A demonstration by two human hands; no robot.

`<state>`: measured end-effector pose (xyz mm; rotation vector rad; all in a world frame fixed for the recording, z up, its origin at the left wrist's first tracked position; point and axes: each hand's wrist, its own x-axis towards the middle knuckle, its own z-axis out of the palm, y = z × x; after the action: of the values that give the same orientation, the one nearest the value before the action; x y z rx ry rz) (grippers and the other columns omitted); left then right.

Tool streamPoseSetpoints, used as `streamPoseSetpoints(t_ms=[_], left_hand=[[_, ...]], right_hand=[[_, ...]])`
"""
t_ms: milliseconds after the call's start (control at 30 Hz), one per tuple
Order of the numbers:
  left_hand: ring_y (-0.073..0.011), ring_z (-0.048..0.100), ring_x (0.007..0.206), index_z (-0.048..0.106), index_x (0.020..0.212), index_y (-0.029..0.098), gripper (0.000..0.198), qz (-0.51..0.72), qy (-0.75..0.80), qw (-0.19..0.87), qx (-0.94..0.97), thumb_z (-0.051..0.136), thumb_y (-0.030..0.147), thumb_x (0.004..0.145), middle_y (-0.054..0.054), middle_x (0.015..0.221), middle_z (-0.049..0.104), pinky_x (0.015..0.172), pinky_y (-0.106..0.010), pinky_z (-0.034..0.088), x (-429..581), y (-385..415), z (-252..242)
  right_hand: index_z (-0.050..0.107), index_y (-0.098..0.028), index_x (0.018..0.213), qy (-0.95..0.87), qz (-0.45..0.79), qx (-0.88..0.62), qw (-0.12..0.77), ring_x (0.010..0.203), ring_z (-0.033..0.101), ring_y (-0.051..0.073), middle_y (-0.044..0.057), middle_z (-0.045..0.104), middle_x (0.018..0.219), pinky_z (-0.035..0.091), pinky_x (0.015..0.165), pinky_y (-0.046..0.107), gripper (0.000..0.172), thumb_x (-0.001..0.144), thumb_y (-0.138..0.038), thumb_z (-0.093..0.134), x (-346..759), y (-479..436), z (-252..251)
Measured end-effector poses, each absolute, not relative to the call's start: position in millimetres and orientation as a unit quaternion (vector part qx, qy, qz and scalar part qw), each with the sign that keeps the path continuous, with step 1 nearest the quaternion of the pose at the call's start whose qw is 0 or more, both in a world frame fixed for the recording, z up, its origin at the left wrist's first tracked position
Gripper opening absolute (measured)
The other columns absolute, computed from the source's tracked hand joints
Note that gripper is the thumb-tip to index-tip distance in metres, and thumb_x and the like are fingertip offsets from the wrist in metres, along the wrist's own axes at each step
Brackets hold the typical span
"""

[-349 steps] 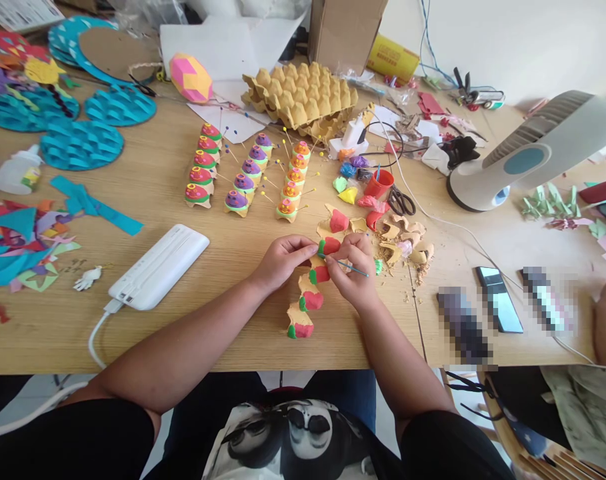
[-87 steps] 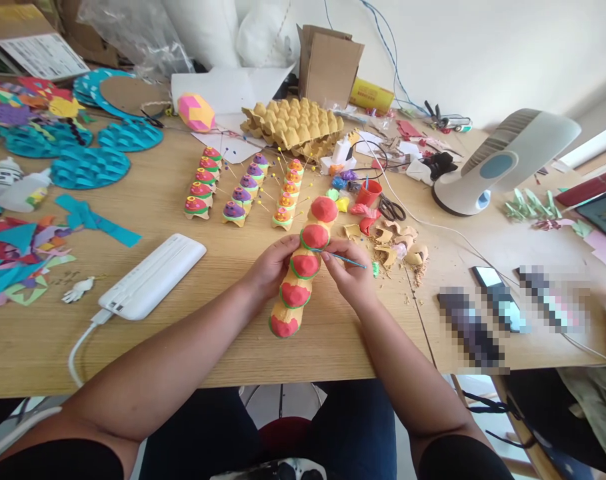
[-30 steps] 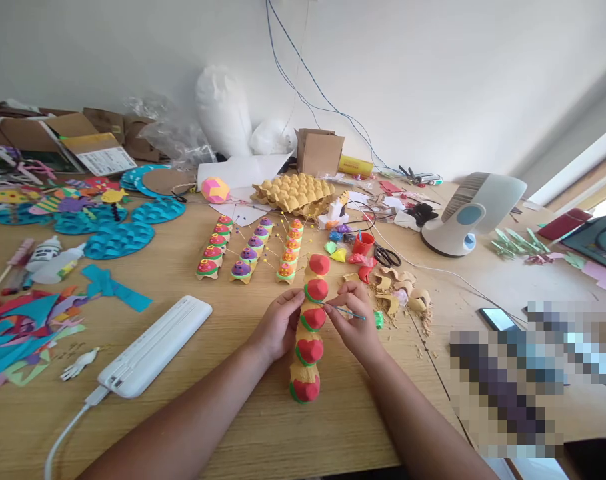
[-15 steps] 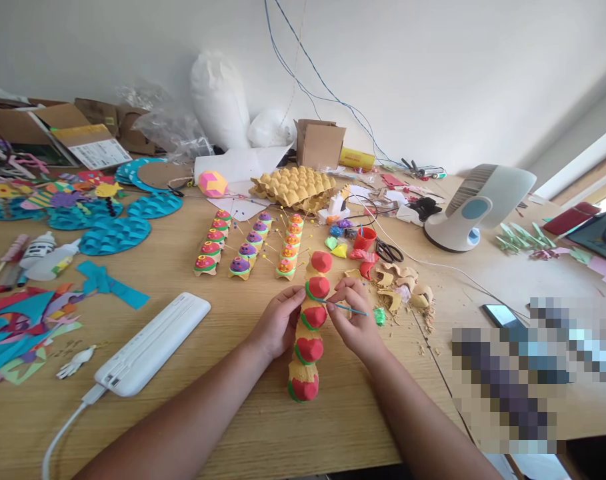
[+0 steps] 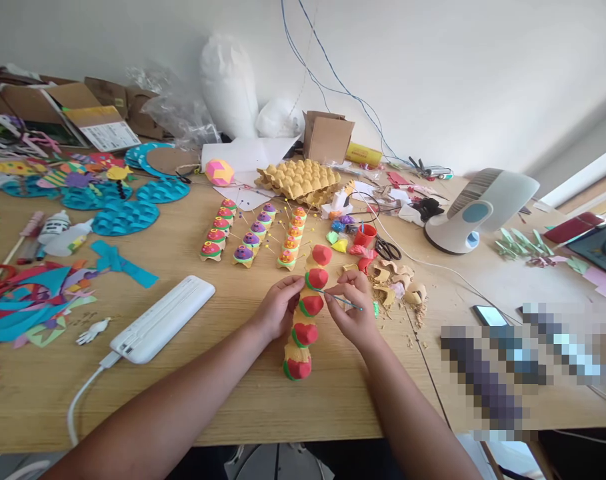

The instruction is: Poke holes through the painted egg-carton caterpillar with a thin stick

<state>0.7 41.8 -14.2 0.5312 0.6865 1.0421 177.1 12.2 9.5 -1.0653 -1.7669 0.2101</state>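
Observation:
My left hand (image 5: 279, 308) grips the side of an egg-carton strip (image 5: 299, 355), thumb near the second bump from the far end. The strip's bumps wear red clay caps, several with green clay along the lower edge. Pinched in my right hand (image 5: 353, 312) is a thin blue stick (image 5: 351, 304); its tip touches or nearly touches the green edge of that second bump. Beyond my hands stand three finished-looking strips with faces and pin antennae: a red one (image 5: 216, 235), a purple one (image 5: 251, 239) and an orange one (image 5: 291, 241).
Carton scraps (image 5: 385, 280), black scissors (image 5: 387, 249) and a red cup (image 5: 365, 236) lie beyond my right hand. A white power bank (image 5: 163, 319) with a cable is at left, near paper scraps (image 5: 37, 300). A fan (image 5: 475, 210) stands right, egg trays (image 5: 300, 179) behind.
The camera view has shifted, so the table's front edge now shows. My hands keep their grips, and the stick's tip stays by the second bump with only a slight change of angle.

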Motion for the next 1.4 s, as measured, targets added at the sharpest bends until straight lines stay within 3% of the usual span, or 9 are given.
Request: streamPoseSetpoints(t_ms=[233,433,733,1200,1400], left_hand=[[-0.0152,0.068,0.064,0.071,0.088,0.015,0.032,0.499,0.305,0.771,0.251,0.087,0.035,0.070,-0.003,0.076,0.074,0.062,-0.026,0.054,0.7,43.3,-16.4],[-0.0131,0.063,0.058,0.069,0.084,0.015,0.034,0.521,0.322,0.753,0.242,0.089,0.034,0.065,0.000,0.065,0.068,0.056,-0.023,0.049,1.0,45.9,-16.2],[-0.0150,0.066,0.062,0.072,0.087,0.015,0.033,0.514,0.309,0.754,0.267,0.088,0.036,0.068,-0.003,0.073,0.073,0.060,-0.026,0.051,-0.5,45.6,-15.4],[-0.0107,0.059,0.053,0.069,0.080,0.016,0.036,0.529,0.325,0.735,0.273,0.092,0.038,0.063,0.002,0.063,0.067,0.051,-0.022,0.044,-1.8,45.2,-14.8],[-0.0119,0.060,0.056,0.070,0.081,0.016,0.033,0.530,0.319,0.734,0.279,0.090,0.037,0.065,0.001,0.065,0.068,0.055,-0.023,0.046,-1.2,45.0,-15.9]], right_hand=[[0.072,-0.024,0.087,-0.743,0.089,-0.453,0.485,0.098,0.056,0.023,0.006,0.055,0.100,0.047,0.088,0.042,0.009,0.093,-0.025,0.065,178.0,14.5,7.3],[0.070,-0.024,0.083,-0.724,0.086,-0.463,0.505,0.092,0.055,0.021,0.004,0.054,0.094,0.046,0.084,0.040,0.009,0.091,-0.025,0.066,176.9,16.0,8.3],[0.076,-0.026,0.083,-0.710,0.082,-0.484,0.505,0.094,0.055,0.022,0.005,0.054,0.096,0.048,0.086,0.042,0.008,0.089,-0.030,0.073,179.1,20.2,3.0],[0.079,-0.028,0.082,-0.706,0.076,-0.491,0.505,0.092,0.056,0.022,0.004,0.054,0.094,0.048,0.089,0.045,0.006,0.087,-0.032,0.077,181.3,20.9,3.6],[0.080,-0.028,0.084,-0.712,0.095,-0.470,0.514,0.091,0.056,0.021,0.005,0.056,0.094,0.049,0.087,0.044,0.008,0.088,-0.034,0.076,181.6,20.2,4.3]])
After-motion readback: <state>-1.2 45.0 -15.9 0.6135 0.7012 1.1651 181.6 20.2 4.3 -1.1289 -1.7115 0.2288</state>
